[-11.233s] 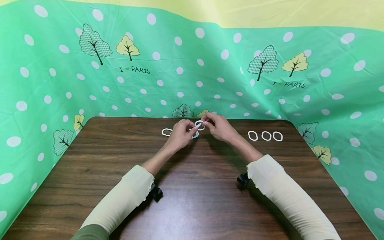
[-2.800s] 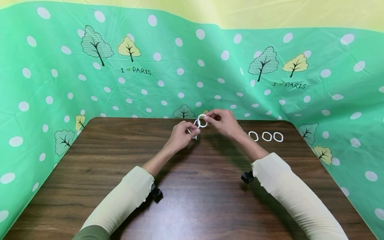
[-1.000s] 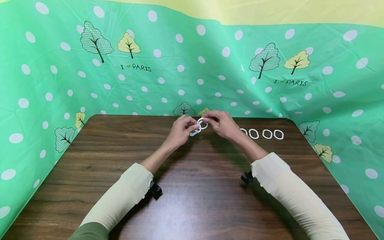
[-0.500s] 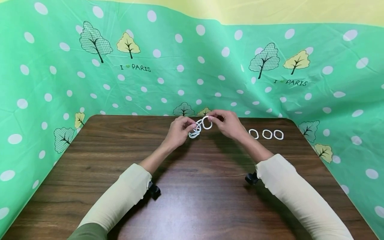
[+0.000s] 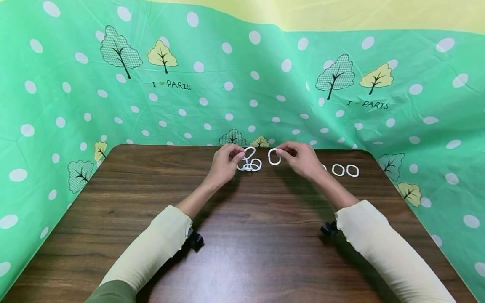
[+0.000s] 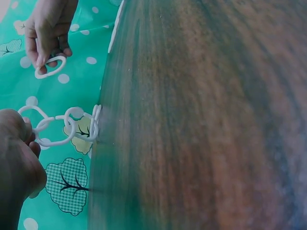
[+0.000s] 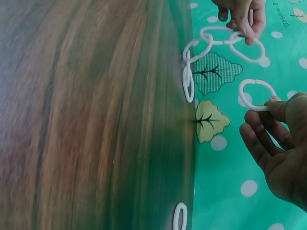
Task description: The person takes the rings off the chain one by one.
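Note:
My left hand (image 5: 223,166) pinches one end of a chain of white oval plastic links (image 7: 207,43) between thumb and fingers. The chain's lower links hang and heap at the table's far edge. To its right, my right hand (image 5: 303,160) holds a single white link (image 5: 269,157) by thumb and fingertip. A gap separates this link from the chain. In the right wrist view the single link (image 7: 242,96) shows a small split in its rim. The left wrist view shows the chained links (image 6: 71,127) interlocked beside the left hand (image 6: 17,163).
Two loose white links (image 5: 333,170) lie in a row on the right of the brown wooden table (image 5: 242,235). Part of another shows beside my right wrist. A green dotted cloth (image 5: 212,109) hangs around the table's back and sides.
The right hand has moved right, taking its link away from the chain it overlapped before. The left hand now holds the chain up, its links gathered under the fingers. The loose row remains.

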### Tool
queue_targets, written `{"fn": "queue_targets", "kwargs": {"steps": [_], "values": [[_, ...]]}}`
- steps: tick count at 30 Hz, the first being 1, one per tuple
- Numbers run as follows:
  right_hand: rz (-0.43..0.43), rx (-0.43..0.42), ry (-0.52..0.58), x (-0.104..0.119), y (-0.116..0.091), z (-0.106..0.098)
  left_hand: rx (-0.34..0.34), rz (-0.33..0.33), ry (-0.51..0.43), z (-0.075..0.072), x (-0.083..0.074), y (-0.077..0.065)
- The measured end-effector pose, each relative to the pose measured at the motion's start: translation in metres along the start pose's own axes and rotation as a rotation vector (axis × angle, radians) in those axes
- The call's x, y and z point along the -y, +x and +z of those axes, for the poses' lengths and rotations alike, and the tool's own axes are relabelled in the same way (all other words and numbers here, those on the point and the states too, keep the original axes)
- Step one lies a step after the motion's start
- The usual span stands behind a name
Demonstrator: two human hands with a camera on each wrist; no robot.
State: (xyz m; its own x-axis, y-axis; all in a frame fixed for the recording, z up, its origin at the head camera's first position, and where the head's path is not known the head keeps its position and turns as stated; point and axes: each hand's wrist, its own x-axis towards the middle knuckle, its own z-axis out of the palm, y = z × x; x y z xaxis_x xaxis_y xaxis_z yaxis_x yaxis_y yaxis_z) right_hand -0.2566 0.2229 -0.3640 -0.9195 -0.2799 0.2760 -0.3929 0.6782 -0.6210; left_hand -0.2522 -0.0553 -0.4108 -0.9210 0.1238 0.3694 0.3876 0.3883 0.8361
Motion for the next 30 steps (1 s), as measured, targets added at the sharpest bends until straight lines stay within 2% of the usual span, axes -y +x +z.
{"fn": "queue_targets", "kwargs": {"steps": [14,21,25,30], "values": [[0.068,0.0,-0.052,-0.03,-0.009,-0.018,-0.033,0.013,-0.03,-0.003,-0.001,0.003],[0.14,0.012,-0.066,-0.042,-0.009,-0.022,-0.041,-0.006,-0.049,-0.005,0.0,0.002],[0.176,0.04,-0.081,-0.046,-0.008,-0.023,-0.05,-0.023,-0.049,-0.007,0.0,0.003],[0.213,0.117,-0.104,-0.052,-0.007,-0.022,-0.055,-0.021,-0.053,-0.007,0.0,0.003]]}}
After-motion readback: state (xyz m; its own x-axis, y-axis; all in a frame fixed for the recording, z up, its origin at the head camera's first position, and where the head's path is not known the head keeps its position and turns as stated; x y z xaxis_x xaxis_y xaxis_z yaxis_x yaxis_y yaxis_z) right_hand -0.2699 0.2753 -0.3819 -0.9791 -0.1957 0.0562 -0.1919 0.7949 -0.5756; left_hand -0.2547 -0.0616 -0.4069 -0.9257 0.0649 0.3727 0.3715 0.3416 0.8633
